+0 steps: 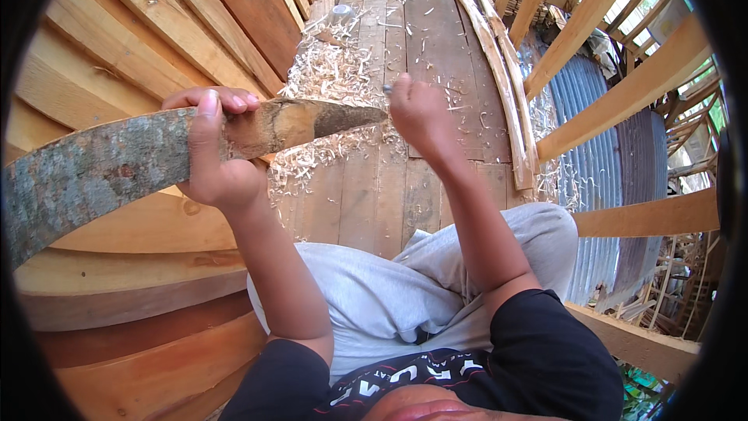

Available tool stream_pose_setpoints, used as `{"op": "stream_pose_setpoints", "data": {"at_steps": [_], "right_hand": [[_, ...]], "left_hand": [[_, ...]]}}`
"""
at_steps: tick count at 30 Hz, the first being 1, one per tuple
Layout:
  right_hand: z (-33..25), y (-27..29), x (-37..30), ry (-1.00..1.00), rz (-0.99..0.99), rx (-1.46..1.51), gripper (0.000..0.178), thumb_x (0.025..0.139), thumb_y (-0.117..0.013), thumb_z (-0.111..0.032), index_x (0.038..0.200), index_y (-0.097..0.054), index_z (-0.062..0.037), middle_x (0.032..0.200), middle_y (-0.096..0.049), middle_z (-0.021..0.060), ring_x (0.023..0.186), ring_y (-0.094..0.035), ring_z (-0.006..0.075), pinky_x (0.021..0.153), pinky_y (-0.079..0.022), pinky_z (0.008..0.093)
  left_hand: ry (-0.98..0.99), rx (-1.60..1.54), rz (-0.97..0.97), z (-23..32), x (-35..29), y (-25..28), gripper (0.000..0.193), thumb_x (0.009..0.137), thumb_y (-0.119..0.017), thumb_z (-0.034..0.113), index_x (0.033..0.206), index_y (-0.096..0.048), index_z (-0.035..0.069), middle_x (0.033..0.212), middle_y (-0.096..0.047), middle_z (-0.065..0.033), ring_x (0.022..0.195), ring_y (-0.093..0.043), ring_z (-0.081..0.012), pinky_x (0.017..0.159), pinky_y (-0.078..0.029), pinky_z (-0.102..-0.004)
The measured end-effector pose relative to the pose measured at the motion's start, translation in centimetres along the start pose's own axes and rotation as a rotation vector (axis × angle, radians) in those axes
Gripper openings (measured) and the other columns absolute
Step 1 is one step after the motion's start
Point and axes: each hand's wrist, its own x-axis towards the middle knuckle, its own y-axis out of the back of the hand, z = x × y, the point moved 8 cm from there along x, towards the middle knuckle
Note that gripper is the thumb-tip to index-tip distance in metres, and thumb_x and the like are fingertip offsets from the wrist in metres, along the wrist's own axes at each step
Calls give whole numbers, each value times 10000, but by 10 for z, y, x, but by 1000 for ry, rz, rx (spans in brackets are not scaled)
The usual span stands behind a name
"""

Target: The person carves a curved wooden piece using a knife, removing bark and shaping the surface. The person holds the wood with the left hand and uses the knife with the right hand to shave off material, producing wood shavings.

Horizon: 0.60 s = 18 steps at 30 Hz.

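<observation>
A thick bark-covered wooden pole (pixel 117 164) comes in from the left edge and reaches across in front of me. Its right end is cut down to bare pale wood and narrows to a dark, rough point. My left hand (pixel 222 144) is wrapped round the pole just behind the cut part, thumb on the near side, fingers partly hidden behind. Just right of the point, my right hand (pixel 421 113) is closed in a fist. A small grey bit shows at its left side; the rest of what it holds is hidden.
Curled wood shavings (pixel 331 66) lie over the plank floor (pixel 374 203), with a small grey cup-like thing (pixel 341 13) among them. A plank wall (pixel 140 47) rises on the left. Long peeled strips (pixel 499 70), slanting posts (pixel 623 86) and corrugated metal sheets (pixel 596 164) are on the right.
</observation>
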Motion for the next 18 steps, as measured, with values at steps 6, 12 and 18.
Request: {"op": "stream_pose_setpoints", "data": {"at_steps": [6,12,18], "right_hand": [[114,-89,16,-109,-68,-106,514,961,-307,-286,802,-623,87,854,-631,318,861,-642,431,798,-481,507],[4,-34,3,-228,-231,264,523,955,-272,-287,904,-650,71,891,-641,296,909,-637,405,847,-477,480],[20,-57,1,-193,-75,160,542,949,-285,-301,811,-656,69,825,-642,284,835,-637,421,823,-483,498]], "left_hand": [[10,-20,-32,-6,1,-8,114,856,-518,122,914,-493,27,727,-522,-109,727,-537,-246,768,-470,-386],[-12,-14,-40,-1,-1,2,119,864,-510,131,919,-494,27,742,-531,-118,727,-539,-249,766,-471,-394],[-38,59,28,-4,1,2,101,874,-508,106,931,-501,22,747,-534,-115,739,-546,-251,763,-491,-388]]}}
